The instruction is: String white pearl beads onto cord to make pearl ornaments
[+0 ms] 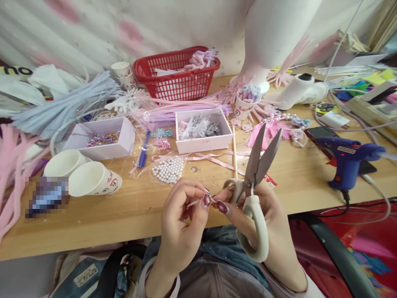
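Thin white strand (192, 203) lies at the near side, within the left hand (181, 219), which pinches it by thumb and finger. Just to the right, the right hand (274, 221) reaches the strand with its fingertips and also grasps scissors (248, 181), whose parted blades point to the far side.

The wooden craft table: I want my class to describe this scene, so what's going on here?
At the light-brown wooden table, a person's left hand pinches a thin, whitish strand near the front edge, and the right hand meets it there. The right hand also holds metal scissors with cream-coloured handles, blades apart and pointing up. Round white beads lie in a pile beyond the hands.
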`<state>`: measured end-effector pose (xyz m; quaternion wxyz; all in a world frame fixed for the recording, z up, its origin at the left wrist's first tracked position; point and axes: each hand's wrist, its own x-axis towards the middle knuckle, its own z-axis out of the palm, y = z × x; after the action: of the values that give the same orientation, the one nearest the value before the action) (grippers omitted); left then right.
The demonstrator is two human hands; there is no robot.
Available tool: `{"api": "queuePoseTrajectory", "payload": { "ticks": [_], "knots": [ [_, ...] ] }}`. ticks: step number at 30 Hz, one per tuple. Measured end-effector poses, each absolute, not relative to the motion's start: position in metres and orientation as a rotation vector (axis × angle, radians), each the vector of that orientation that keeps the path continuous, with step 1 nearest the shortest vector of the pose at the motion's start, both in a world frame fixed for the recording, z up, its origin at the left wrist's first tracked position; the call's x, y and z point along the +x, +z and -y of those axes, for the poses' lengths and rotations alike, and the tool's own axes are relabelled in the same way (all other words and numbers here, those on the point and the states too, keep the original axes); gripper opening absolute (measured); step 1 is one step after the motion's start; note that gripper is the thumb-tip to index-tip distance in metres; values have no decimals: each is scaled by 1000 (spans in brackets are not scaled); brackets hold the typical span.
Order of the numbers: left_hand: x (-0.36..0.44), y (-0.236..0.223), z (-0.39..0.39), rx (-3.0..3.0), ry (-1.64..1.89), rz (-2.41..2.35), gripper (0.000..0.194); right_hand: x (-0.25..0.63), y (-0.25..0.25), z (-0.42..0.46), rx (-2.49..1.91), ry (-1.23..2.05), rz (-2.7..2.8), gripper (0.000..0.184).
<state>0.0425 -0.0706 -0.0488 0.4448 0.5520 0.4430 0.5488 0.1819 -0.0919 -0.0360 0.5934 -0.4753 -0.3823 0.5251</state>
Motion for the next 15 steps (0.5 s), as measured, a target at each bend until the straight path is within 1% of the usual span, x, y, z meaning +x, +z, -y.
{"api": "queuePoseTrajectory", "payload": {
  "ticks": [6,10,15],
  "knots": [
    [41,-50,68,1381,1298,-1042,12,184,-39,88,-1127,1256,843,41],
    [37,-53,66,1377,1283,-1034,8,188,-41,85,-1138,1260,872,42],
    [31,-57,63,1494,1249,-1003,9,188,-41,84,-1175,1251,921,39]
  ]
}}
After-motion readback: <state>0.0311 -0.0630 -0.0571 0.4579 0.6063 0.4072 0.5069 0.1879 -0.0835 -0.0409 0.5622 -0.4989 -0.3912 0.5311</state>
